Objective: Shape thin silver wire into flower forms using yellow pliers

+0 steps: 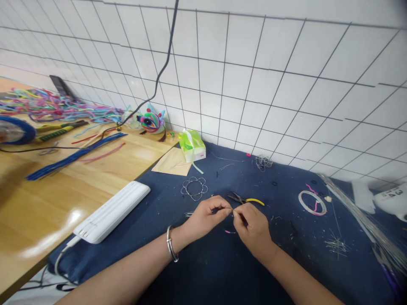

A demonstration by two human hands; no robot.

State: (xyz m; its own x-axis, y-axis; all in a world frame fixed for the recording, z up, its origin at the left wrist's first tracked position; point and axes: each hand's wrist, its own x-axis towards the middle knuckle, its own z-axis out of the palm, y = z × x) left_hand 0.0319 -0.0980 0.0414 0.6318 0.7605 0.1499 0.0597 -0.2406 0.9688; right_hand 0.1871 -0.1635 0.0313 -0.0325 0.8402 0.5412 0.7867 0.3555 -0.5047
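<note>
Head view: we look down on two bare hands meeting above a dark navy cloth (203, 279), with a white wall of black grid lines (241, 80) behind.
Left hand: our left hand (205, 216) has thumb and forefinger pinched together on a thin, dark wire-like piece (232, 209); a silver metal bangle (169, 245) circles the wrist.
Right hand: our right hand (254, 226) pinches that piece too, thumb against curled fingers, its tips just beside the left ones.
Wire-like piece: between both sets of fingertips, over the cloth; mostly covered, so we cannot tell its full shape.
Pink bit: a small bright pink piece with a fine strand (227, 231) shows below the fingertips; we cannot tell whether it joins the held piece.
Pliers: small pliers with dark jaws and a yellow handle (254, 201) lie just beyond the right hand.
Flower ring: a thin wire ring with looped petals (194, 188) lies flat beyond the left hand.
Right of the hands: we note a round white ring-shaped spool (300, 203) and a loose pile of short silvery wires (337, 246).
Near the wall: a tangled silvery wire clump (263, 162) and a green-and-white tissue pack (191, 146).
Left of the hands: a long white power bank (112, 212), cable plugged in.
</note>
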